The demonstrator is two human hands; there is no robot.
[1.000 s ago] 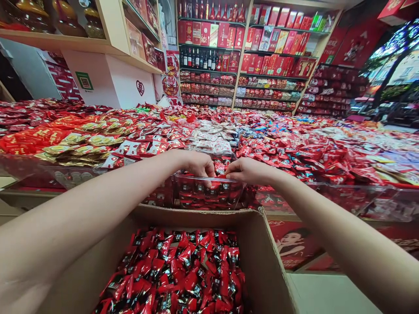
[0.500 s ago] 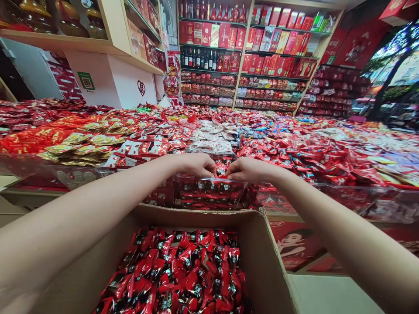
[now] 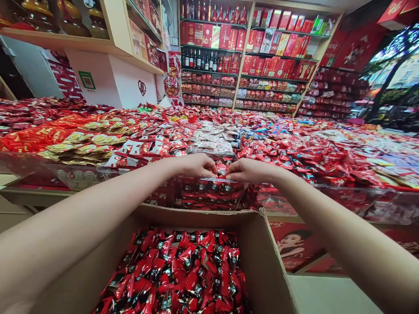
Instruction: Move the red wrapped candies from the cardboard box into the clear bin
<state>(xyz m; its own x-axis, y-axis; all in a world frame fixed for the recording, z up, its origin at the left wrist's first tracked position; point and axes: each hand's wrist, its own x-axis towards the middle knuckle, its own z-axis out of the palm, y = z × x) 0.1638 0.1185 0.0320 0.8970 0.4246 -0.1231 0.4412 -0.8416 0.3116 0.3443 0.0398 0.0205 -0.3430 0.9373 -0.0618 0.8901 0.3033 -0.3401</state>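
Both of my hands are at a clear plastic bin (image 3: 209, 179) on the front edge of the display. It holds rows of red and black wrapped candies (image 3: 213, 188). My left hand (image 3: 201, 165) has its fingers pinched together over the bin's front rim, and a candy shows at the fingertips. Just to the right, my right hand (image 3: 241, 169) pinches at a red wrapper in the same bin. Below my arms stands an open cardboard box (image 3: 262, 244), with many loose candies (image 3: 183, 270) of the same red and black kind inside.
White packets (image 3: 214, 137) lie behind the bin, gold packets (image 3: 81, 146) to the left and red packets (image 3: 307, 152) to the right. Tall shelves (image 3: 244, 52) with bottles and gift boxes stand at the back. A cabinet (image 3: 111, 48) juts out at the upper left.
My hands stay at the bin, with only a slight shift of the fingers. The view has moved very little.
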